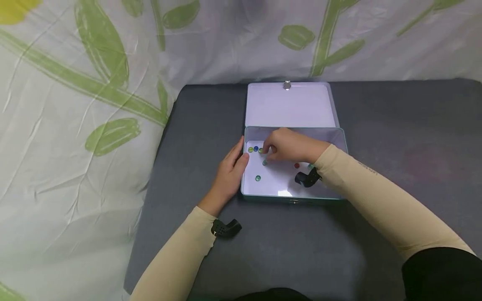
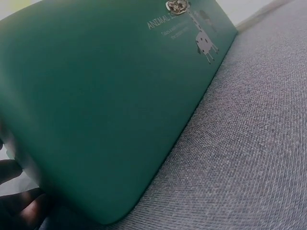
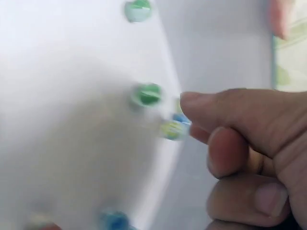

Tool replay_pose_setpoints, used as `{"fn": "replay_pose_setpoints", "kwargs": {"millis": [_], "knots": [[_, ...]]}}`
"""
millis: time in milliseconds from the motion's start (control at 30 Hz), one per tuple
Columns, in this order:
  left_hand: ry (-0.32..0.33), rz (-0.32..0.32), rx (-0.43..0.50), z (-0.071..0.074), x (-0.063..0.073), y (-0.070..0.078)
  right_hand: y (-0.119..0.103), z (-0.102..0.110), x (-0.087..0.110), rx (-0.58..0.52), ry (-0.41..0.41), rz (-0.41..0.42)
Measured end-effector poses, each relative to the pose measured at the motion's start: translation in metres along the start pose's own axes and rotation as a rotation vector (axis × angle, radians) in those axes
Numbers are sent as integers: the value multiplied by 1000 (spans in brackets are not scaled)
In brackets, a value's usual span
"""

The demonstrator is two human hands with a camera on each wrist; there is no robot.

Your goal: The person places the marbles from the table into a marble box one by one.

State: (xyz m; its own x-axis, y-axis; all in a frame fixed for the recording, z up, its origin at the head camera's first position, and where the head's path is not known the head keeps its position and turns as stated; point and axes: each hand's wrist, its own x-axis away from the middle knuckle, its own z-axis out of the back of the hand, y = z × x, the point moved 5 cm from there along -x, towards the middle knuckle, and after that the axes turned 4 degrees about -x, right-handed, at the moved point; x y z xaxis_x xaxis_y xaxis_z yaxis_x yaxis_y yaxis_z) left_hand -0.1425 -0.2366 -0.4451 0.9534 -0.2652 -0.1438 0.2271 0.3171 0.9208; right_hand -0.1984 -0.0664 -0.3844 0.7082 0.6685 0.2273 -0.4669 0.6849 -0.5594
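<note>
A green tin box (image 1: 263,198) with a white inside lies with its lid (image 1: 290,104) swung back. Along its left wall rests my left hand (image 1: 226,173), fingers straight against the outside and thumb at the rim. My right hand (image 1: 291,145) reaches into the box, index finger and thumb bent toward the back left. Its fingertips are right at a yellow-green marble (image 3: 174,129), the nearest of a short row with a blue marble (image 1: 256,149) and a yellow marble (image 1: 250,149). Close below the thumb sits a green marble (image 3: 147,95); whether anything is pinched, I cannot tell.
Another green marble (image 1: 257,178) lies toward the box's front left. A red marble (image 1: 296,165) and a green one lie under the right wrist. The box stands on a grey cloth-covered table (image 1: 211,117), with a leaf-patterned curtain (image 1: 233,50) behind and to the left.
</note>
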Motion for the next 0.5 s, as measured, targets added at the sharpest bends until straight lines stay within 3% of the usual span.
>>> {"fn": "replay_pose_setpoints", "kwargs": {"millis": [300,500], "knots": [[27,37,23,5,6,-10,-2,18,34,-93,30,-70],[38,83,64,14,6,-15,4,35,66,-59,199,-44]]}}
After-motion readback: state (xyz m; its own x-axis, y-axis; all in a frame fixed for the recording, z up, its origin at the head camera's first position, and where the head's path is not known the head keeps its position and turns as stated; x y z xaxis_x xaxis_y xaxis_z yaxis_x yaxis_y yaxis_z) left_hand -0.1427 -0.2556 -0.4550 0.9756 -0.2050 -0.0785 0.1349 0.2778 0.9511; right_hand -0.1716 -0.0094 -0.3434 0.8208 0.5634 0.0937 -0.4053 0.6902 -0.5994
